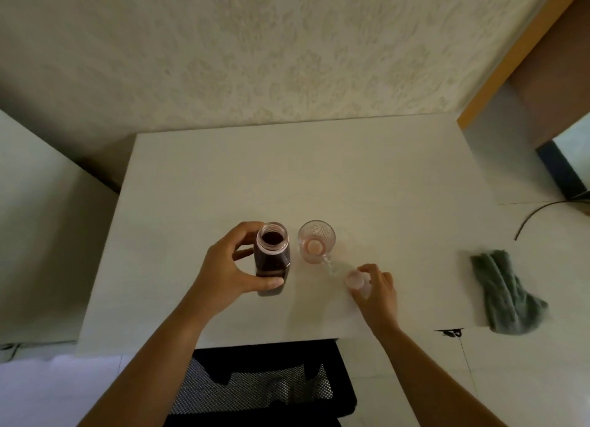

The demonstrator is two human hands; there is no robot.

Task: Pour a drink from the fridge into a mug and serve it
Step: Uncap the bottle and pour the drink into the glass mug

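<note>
An uncapped clear bottle (272, 254) of dark drink stands upright on the white table (319, 171). My left hand (228, 267) wraps around it from the left. Just right of the bottle stands a clear glass mug (316, 242), upright, handle toward me, with nothing in it but a pinkish tint at the bottom. My right hand (376, 287) is right of the mug's handle, low over the table, its fingers pinched on the bottle's pale cap (355, 279).
A crumpled green cloth (504, 294) lies on the table at the right. A dark cable (539, 214) curves across the far right. A black mesh chair (265, 385) sits under the near table edge. A patterned wall stands behind the table.
</note>
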